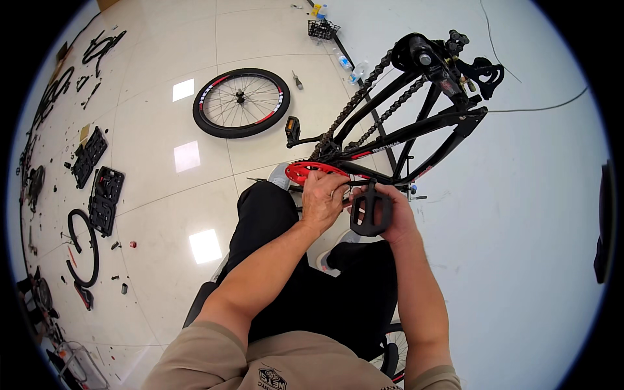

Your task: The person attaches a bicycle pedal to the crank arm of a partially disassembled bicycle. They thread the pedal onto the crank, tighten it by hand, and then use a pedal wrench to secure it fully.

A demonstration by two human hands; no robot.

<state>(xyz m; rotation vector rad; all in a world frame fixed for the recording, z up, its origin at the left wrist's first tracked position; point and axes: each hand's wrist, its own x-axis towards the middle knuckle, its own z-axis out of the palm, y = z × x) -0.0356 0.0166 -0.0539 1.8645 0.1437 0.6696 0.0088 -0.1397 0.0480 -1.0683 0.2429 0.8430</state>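
Observation:
A black bicycle frame (406, 133) stands upside down in front of me, with its chain (354, 104) looped from the rear derailleur down to the crank. My right hand (402, 218) is closed around a black pedal (372, 224) at the end of the near crank arm. Beside it, my left hand (322, 200) is at the edge of the red chainring guard (300, 170). Its fingers are curled together near the crank arm, and what they pinch is hidden. The other pedal (293, 127), with an orange reflector, sticks out on the far side.
A wheel with black tyre (240, 73) lies on the tiled floor, near a small bottle (298, 80). At left are opened tool cases (106, 200), a curved black tyre piece (96, 250) and scattered small parts. A wire basket (322, 29) and plastic bottles (343, 60) sit farther off.

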